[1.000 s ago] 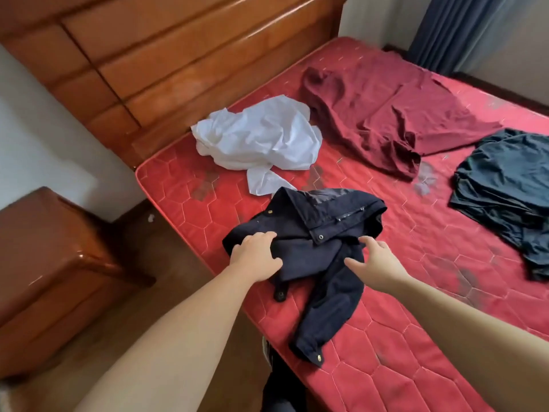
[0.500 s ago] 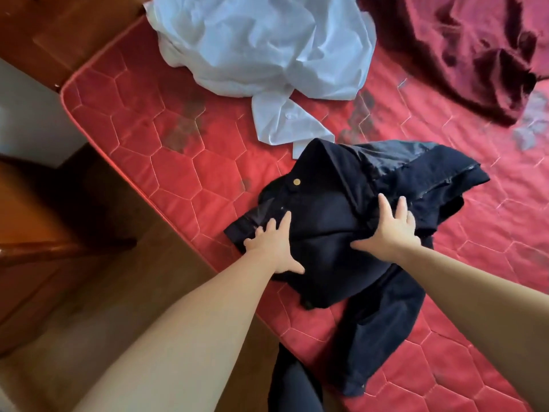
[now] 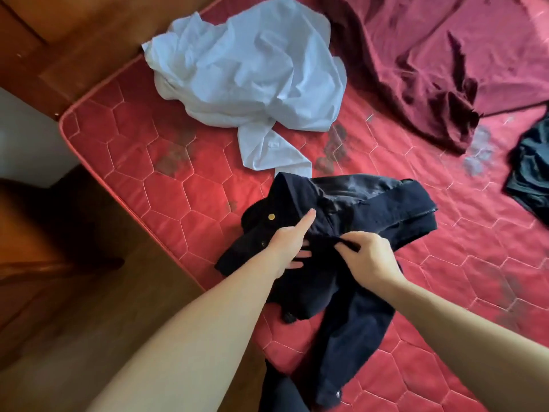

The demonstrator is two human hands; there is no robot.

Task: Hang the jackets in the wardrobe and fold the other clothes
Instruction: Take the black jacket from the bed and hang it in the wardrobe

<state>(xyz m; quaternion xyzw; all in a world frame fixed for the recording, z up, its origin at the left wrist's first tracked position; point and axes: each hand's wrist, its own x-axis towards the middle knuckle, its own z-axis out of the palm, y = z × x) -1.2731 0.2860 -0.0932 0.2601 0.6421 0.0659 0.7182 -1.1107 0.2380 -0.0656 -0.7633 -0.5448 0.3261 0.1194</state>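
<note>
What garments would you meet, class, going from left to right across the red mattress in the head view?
Crumpled white shirt → dark navy jacket, gripped by both hands → spread-out maroon garment → dark teal garment at the right edge.

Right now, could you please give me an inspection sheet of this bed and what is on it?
Surface: red quilted mattress, dark stains in several spots.
Job's things: navy jacket crumpled near the mattress edge, one sleeve trailing toward the viewer; white shirt crumpled beyond it; maroon garment spread out far right; dark garment at the right edge, partly out of frame.
Clutter: nothing seen.
Hands: left hand holds the jacket, thumb on top, fingers underneath; right hand pinches a fold of it.
Cables: nothing seen.
Surroundings: wooden headboard; wooden floor.
</note>
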